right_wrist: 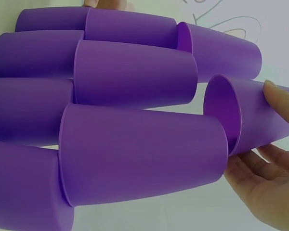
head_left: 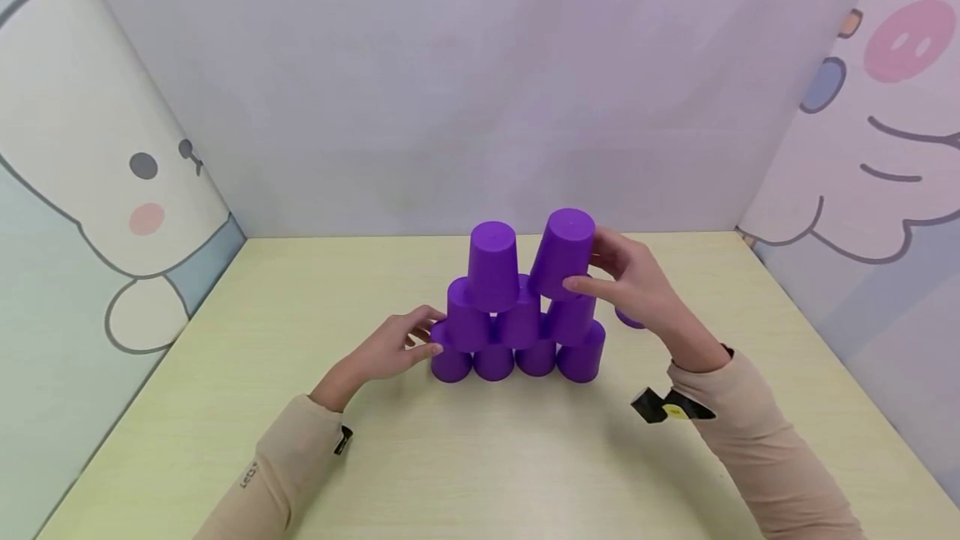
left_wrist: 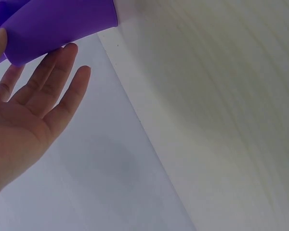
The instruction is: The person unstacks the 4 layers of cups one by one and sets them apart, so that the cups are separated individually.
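Note:
Purple plastic cups stand upside down in a pyramid: several in the bottom row (head_left: 493, 362), three in the second row (head_left: 468, 319) and one third-row cup (head_left: 492, 261) at the left. My right hand (head_left: 636, 282) grips another purple cup (head_left: 566, 252), thumb in front and fingers behind. This cup leans at the third level, its open rim (right_wrist: 222, 113) close to the second row's right cup (right_wrist: 147, 154); contact is unclear. Beside the bottom-left cup (head_left: 451, 365) is my left hand (head_left: 393, 347), its extended fingers (left_wrist: 62, 72) at the pyramid's side and nothing gripped.
Part of another purple object (head_left: 630, 320) shows on the table behind my right wrist. The pale wooden table (head_left: 480, 465) is bounded by a plain back wall (head_left: 480, 107) and side panels with cartoon animals (head_left: 142, 190).

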Available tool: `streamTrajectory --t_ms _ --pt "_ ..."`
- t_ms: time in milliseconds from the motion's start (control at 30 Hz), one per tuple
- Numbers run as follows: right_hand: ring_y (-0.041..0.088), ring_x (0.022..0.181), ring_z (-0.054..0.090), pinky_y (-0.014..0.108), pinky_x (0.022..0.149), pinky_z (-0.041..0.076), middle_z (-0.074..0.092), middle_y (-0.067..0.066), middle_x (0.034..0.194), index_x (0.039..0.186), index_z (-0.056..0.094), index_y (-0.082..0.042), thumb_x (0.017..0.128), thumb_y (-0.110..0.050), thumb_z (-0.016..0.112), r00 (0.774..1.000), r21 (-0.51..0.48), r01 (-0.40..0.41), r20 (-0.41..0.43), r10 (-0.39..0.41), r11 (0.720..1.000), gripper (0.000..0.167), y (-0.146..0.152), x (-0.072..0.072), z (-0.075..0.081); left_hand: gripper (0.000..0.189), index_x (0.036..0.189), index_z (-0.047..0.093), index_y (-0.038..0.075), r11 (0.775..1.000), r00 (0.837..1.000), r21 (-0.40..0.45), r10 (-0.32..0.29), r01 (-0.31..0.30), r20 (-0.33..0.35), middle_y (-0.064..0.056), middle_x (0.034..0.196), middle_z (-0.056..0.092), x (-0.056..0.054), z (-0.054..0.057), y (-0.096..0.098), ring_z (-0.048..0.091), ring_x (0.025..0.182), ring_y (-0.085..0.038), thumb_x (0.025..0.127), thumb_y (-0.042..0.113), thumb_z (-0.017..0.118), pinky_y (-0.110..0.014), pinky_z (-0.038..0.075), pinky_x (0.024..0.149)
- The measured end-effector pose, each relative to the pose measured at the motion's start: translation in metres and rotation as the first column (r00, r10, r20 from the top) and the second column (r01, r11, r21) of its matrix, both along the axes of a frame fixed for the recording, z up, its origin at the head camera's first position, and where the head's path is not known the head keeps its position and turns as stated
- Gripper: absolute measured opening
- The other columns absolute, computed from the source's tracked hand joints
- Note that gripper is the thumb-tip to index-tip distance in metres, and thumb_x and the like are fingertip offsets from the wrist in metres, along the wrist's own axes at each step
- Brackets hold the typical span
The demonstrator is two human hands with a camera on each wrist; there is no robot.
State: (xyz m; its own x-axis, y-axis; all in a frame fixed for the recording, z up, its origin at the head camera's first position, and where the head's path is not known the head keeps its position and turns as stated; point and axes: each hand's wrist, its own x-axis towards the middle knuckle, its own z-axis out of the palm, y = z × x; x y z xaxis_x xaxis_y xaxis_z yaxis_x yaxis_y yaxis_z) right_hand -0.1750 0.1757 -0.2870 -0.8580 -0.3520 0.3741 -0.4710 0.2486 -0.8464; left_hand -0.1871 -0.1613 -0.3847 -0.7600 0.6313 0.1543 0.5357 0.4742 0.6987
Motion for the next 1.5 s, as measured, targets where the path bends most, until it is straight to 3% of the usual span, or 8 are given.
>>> streamTrajectory --t_ms 433,1500 --pt "0.012 0.101 0.057 0.023 0.091 0.042 0.060 0.003 0.106 0.124 0.049 0.002 0.079 -0.002 0.070 0.999 -0.009 0.048 -0.004 -0.048 0.999 0.050 0.012 0.008 0.008 0.034 0.119 0.050 0.004 1.000 1.000 0.003 -0.003 0.003 -0.005 -0.008 0.105 0.061 -0.001 -0.002 -0.001 0.060 0.091 -0.023 0.088 0.016 0.060 -0.035 0.049 0.071" --pt "0.007 0.098 0.057 0.016 0.087 0.042 0.060 -0.003 0.104 0.124 0.050 0.002 0.077 0.000 0.071 0.975 0.026 0.222 -0.032 -0.221 0.975 0.052 0.049 0.021 0.004 0.035 0.119 0.050 0.004 1.000 1.000 0.007 -0.006 0.006 0.010 -0.008 0.104 0.061 -0.001 -0.001 0.000 0.060 0.092 -0.023 0.088 0.016 0.061 -0.036 0.049 0.072"
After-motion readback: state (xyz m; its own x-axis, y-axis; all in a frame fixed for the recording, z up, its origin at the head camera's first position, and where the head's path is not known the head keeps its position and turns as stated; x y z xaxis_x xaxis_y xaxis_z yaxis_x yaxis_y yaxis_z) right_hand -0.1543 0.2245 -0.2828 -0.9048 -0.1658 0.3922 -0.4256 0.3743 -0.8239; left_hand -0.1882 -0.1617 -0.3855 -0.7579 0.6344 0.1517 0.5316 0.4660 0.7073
